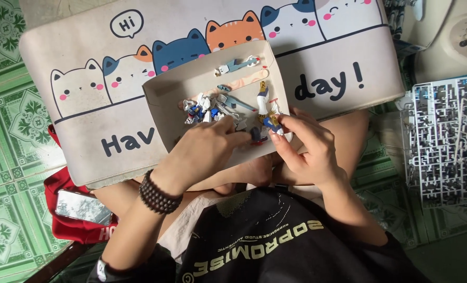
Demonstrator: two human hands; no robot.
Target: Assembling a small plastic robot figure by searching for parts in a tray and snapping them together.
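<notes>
An open cardboard box point(162, 105) rests on a small table and holds several small white, blue and yellow plastic model parts point(207, 107). My left hand point(204, 149), with a dark bead bracelet on the wrist, reaches into the box's near side and pinches a small dark blue part point(257, 135). My right hand point(307, 147) grips a white, blue and yellow model limb point(267, 112) that stands up out of the box. The two hands nearly meet at the box's near right corner.
The low table point(338, 57) has a cream top printed with cartoon cats. Grey plastic part frames point(446, 136) lie at the right. A phone point(81, 206) lies on red cloth at lower left. Green patterned floor tiles point(8, 131) surround the table.
</notes>
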